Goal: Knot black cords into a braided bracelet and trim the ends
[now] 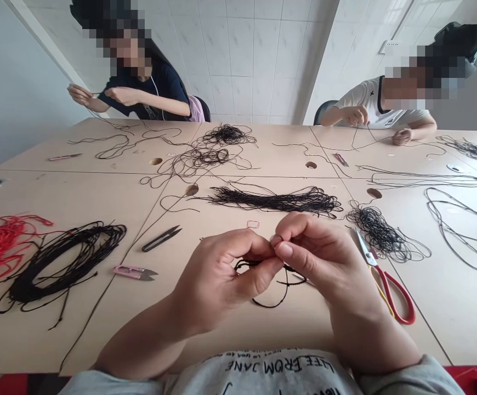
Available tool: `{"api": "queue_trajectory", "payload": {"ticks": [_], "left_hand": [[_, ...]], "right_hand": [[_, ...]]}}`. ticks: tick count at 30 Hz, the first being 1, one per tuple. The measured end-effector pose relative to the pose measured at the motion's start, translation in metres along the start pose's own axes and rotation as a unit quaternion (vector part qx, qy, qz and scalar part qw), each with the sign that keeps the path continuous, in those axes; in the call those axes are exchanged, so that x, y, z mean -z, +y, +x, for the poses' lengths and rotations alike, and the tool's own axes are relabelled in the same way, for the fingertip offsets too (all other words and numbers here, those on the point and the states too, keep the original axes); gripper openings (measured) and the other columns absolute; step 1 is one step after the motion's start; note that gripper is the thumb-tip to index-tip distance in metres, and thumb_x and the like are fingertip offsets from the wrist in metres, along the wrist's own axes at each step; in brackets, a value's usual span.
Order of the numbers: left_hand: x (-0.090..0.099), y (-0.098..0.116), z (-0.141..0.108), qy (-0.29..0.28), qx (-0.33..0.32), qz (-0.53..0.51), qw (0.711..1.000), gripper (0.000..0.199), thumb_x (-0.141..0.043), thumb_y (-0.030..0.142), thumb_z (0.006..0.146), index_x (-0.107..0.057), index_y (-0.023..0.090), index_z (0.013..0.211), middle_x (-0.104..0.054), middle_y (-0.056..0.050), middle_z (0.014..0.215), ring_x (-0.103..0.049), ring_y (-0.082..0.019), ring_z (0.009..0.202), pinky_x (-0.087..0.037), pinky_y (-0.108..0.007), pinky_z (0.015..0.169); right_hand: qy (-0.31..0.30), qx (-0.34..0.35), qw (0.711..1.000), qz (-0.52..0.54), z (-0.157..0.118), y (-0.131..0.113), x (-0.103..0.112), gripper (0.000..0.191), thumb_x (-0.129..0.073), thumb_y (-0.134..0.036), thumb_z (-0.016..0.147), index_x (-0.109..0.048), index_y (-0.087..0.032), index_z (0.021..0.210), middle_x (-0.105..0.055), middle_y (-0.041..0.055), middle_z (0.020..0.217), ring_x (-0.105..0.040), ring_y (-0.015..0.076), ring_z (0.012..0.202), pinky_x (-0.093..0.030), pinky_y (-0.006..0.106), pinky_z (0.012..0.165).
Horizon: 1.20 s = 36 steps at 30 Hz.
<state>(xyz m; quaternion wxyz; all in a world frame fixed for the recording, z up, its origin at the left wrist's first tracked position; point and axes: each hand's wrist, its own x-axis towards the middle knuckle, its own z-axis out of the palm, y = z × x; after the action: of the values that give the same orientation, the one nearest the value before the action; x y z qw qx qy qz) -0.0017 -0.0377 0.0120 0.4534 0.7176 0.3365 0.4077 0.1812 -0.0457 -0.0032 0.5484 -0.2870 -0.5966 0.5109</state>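
Both my hands meet above the near middle of the table, thumb and fingertips pinched together. My left hand [232, 274] and my right hand [321, 258] grip a thin black cord [274, 303], whose loop hangs below the fingers. The exact spot where they hold it is hidden by the fingertips. Just beyond my hands lies a long bundle of black cord [279, 200]. Red-handled scissors [390, 288] rest beside my right forearm. To the left of my left hand are pink thread snips [135, 272] and black thread snips [160, 239].
A coil of black cords [68, 263] and a heap of red cords [0, 247] lie at the left. A tangled black cord bundle [376, 230] sits at the right, another heap [222, 145] farther back. Across the table [148, 203], two people handle cords.
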Motion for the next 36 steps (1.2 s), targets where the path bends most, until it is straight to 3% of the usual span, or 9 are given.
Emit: {"api": "queue_trajectory", "payload": {"ticks": [5, 10, 15, 19, 21, 27, 29, 36], "left_hand": [[0.003, 0.002, 0.001, -0.024, 0.042, -0.098, 0.994, 0.013, -0.076, 0.013, 0.084, -0.070, 0.022, 0.076, -0.059, 0.009, 0.061, -0.044, -0.004, 0.052, -0.035, -0.013, 0.046], [0.003, 0.003, -0.001, 0.000, 0.028, -0.103, 0.994, 0.018, -0.072, 0.007, 0.081, -0.069, 0.023, 0.076, -0.060, 0.009, 0.064, -0.048, -0.004, 0.057, -0.038, -0.011, 0.050], [0.003, 0.002, -0.003, 0.021, 0.012, -0.088, 0.996, 0.020, -0.066, 0.004, 0.082, -0.065, 0.022, 0.075, -0.056, 0.009, 0.065, -0.048, -0.003, 0.058, -0.040, -0.010, 0.052], [0.004, -0.003, -0.003, 0.053, -0.020, -0.091, 0.994, 0.020, -0.065, 0.005, 0.085, -0.068, 0.023, 0.080, -0.067, 0.005, 0.084, -0.061, -0.006, 0.074, -0.051, -0.012, 0.065], [0.004, -0.004, -0.004, 0.060, -0.015, -0.118, 0.991, 0.019, -0.065, 0.006, 0.088, -0.071, 0.024, 0.083, -0.072, 0.005, 0.090, -0.064, -0.006, 0.078, -0.054, -0.012, 0.068], [0.001, 0.000, -0.007, 0.065, 0.053, -0.203, 0.975, 0.016, -0.069, 0.010, 0.090, -0.070, 0.023, 0.082, -0.071, 0.006, 0.071, -0.064, -0.005, 0.066, -0.053, -0.010, 0.062], [0.001, 0.000, -0.007, 0.063, 0.066, -0.212, 0.973, 0.015, -0.070, 0.011, 0.089, -0.070, 0.023, 0.080, -0.070, 0.005, 0.070, -0.063, -0.006, 0.064, -0.052, -0.012, 0.060], [0.006, -0.003, -0.005, 0.025, 0.071, -0.182, 0.980, 0.008, -0.072, 0.022, 0.091, -0.074, 0.023, 0.083, -0.066, 0.003, 0.070, -0.057, -0.008, 0.064, -0.049, -0.016, 0.058]], "right_hand": [[0.014, -0.043, 0.991, 0.125, 0.009, 0.003, -0.001, 0.012, -0.081, -0.024, 0.087, -0.071, -0.019, 0.082, -0.069, -0.0011, 0.078, -0.063, 0.0069, 0.066, -0.055, 0.016, 0.062], [0.014, -0.039, 0.989, 0.145, 0.011, 0.005, 0.000, 0.012, -0.083, -0.023, 0.085, -0.071, -0.019, 0.082, -0.069, -0.0014, 0.078, -0.063, 0.0065, 0.066, -0.056, 0.016, 0.063], [0.053, -0.009, 0.997, 0.063, 0.005, 0.003, 0.000, 0.015, -0.081, -0.024, 0.087, -0.069, -0.020, 0.080, -0.064, -0.0023, 0.074, -0.056, 0.0074, 0.065, -0.048, 0.017, 0.057], [0.081, 0.091, 0.991, -0.050, -0.001, -0.001, -0.002, 0.010, -0.074, -0.016, 0.092, -0.068, -0.022, 0.088, -0.066, -0.0017, 0.081, -0.061, 0.0094, 0.076, -0.053, 0.021, 0.069], [0.085, 0.151, 0.976, -0.128, -0.003, -0.004, -0.004, 0.012, -0.074, -0.012, 0.091, -0.068, -0.022, 0.090, -0.066, -0.0005, 0.084, -0.063, 0.0118, 0.080, -0.054, 0.025, 0.072], [0.071, 0.280, 0.893, -0.346, -0.006, -0.008, -0.012, 0.016, -0.072, -0.006, 0.087, -0.068, -0.020, 0.094, -0.066, 0.0040, 0.093, -0.066, 0.0151, 0.083, -0.057, 0.030, 0.072], [0.063, 0.300, 0.878, -0.368, -0.006, -0.007, -0.012, 0.019, -0.071, -0.002, 0.086, -0.069, -0.018, 0.096, -0.066, 0.0048, 0.095, -0.067, 0.0148, 0.084, -0.058, 0.029, 0.072], [0.068, 0.305, 0.881, -0.355, -0.008, -0.003, -0.011, 0.019, -0.073, -0.005, 0.087, -0.070, -0.018, 0.100, -0.065, 0.0061, 0.097, -0.067, 0.0159, 0.087, -0.059, 0.028, 0.071]]}}
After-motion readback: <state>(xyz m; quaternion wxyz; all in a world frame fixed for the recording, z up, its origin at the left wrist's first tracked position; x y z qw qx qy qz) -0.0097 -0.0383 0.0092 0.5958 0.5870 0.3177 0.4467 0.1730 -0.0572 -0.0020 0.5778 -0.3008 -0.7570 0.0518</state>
